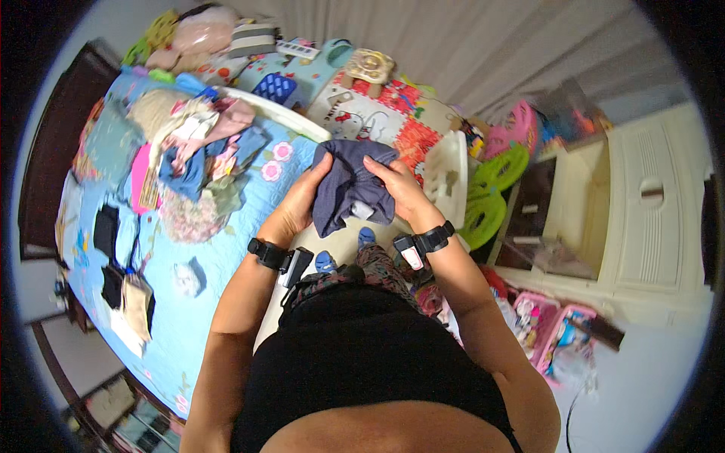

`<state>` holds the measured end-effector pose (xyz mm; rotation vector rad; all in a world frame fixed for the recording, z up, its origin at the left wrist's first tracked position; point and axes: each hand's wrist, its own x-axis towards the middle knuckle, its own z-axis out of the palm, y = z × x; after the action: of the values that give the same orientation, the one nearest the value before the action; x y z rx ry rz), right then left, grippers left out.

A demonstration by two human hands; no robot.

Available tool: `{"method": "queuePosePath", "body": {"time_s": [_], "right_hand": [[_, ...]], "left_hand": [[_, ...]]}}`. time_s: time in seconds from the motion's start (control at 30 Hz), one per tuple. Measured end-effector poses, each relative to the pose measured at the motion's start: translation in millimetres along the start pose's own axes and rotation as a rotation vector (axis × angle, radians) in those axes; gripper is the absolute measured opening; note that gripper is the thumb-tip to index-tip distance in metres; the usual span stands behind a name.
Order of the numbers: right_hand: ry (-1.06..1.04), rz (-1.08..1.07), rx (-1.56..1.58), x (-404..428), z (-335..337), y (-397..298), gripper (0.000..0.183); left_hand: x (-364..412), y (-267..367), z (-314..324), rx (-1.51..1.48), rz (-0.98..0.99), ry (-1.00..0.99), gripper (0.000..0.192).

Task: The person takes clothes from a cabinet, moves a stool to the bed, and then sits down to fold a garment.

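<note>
A dark blue-grey cloth garment (354, 184) hangs between my two hands, in front of my body and above the floor. My left hand (303, 198) grips its left side, the thumb on top. On the other side my right hand (405, 189) pinches the cloth near its upper right. A white patch, perhaps a tag, shows at the garment's lower edge. To the left, a heap of mixed clothes (192, 141) lies on the blue flowered bedspread (226, 272). Nearer to me on the bed are black clothes (106, 229), a beige folded cloth (137, 300) and a small white bundle (186, 279).
A white bed rail (277, 113) edges the bed's far side. Beyond are a patterned foam mat (368, 122) and a toy-like stool (369, 65). At right stand a white plastic panel (447, 172), a green plastic item (487, 198), a cream cabinet (645, 209) and pink baskets (538, 328).
</note>
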<state>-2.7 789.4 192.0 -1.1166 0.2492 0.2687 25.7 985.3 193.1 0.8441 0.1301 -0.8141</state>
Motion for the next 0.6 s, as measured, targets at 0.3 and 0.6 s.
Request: {"method": "queuePosePath", "body": {"time_s": [0.3, 0.6], "right_hand": [[-0.324, 0.196, -0.113, 72.4, 58.1, 6.2, 0.037], [-0.760, 0.460, 0.040, 135.2, 65.9, 26.0, 0.038]], "left_hand": [[-28.4, 8.6, -55.7, 0.973, 0.656, 0.361, 0.073], [-56.5, -8.1, -98.4, -0.047, 0.403, 0.781, 0.023]]}}
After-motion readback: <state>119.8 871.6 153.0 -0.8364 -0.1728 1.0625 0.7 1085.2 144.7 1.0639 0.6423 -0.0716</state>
